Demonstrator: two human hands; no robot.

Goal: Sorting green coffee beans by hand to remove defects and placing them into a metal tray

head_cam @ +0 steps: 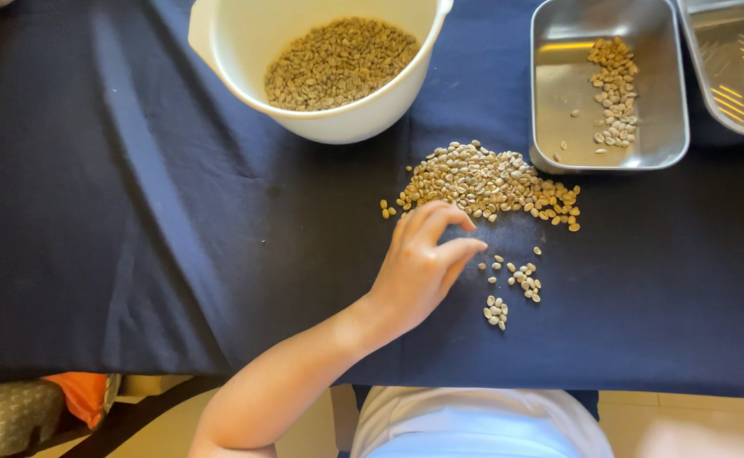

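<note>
My left hand (423,267) reaches in from the lower left and rests on the dark blue cloth (134,212). Its fingers are curled and slightly apart, and I see nothing held in them. The fingertips sit just below a pile of pale green coffee beans (486,182). A few beans lie scattered (520,276) to the right of the fingers, with a small cluster (496,312) lower down. My right hand is not visible.
A white bowl (219,34) of beans stands at the back. To its right, a steel tray (559,85) holds a strip of beans. A second steel tray (741,59) is at the far right. A blurred pale shape (711,432) shows at the bottom right.
</note>
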